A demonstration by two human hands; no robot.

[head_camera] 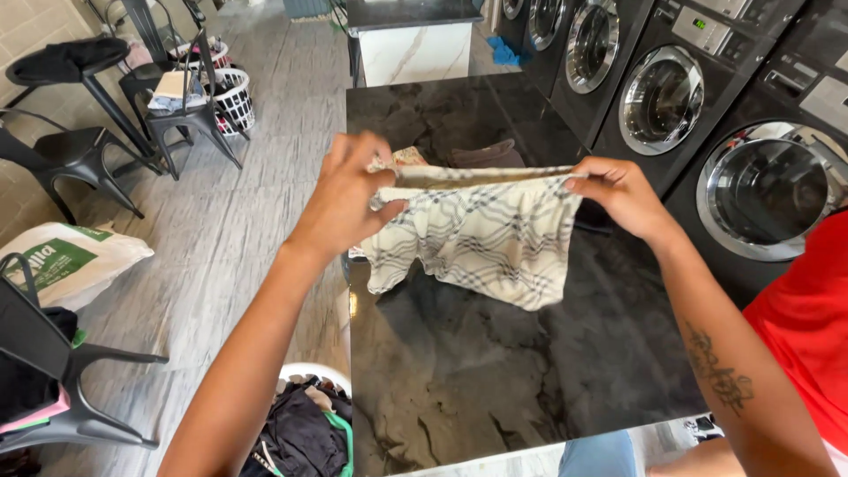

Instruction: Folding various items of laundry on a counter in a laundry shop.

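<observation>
Head view, hands: the left hand (349, 199) pinches one end of the top edge of the striped shorts (468, 238), fingers closed tight on the cloth; the right hand (618, 190) pinches the other end, fingers closed on the cloth too.
Head view, where the shorts are: in the middle of the frame, held up in the air just above the dark table (495, 371); the bottom hem hangs close to the table top; I cannot tell if it touches.
Head view, doing it well: I think both hands should stay level and pull the top edge flat, so the cloth hangs with no bunching; the left side looks a bit scrunched, so a small shake may help.
Head view, which way it points: the top edge runs left to right across the frame; that is its long way; the two leg parts point down toward the bottom of the frame.
Head view, things around: folded clothes (481, 155) lie on the table behind the shorts; washing machines (662, 97) fill the upper right; a laundry basket (305, 424) full of clothes sits at the bottom left; black chairs (177, 106) stand in the upper left.
</observation>
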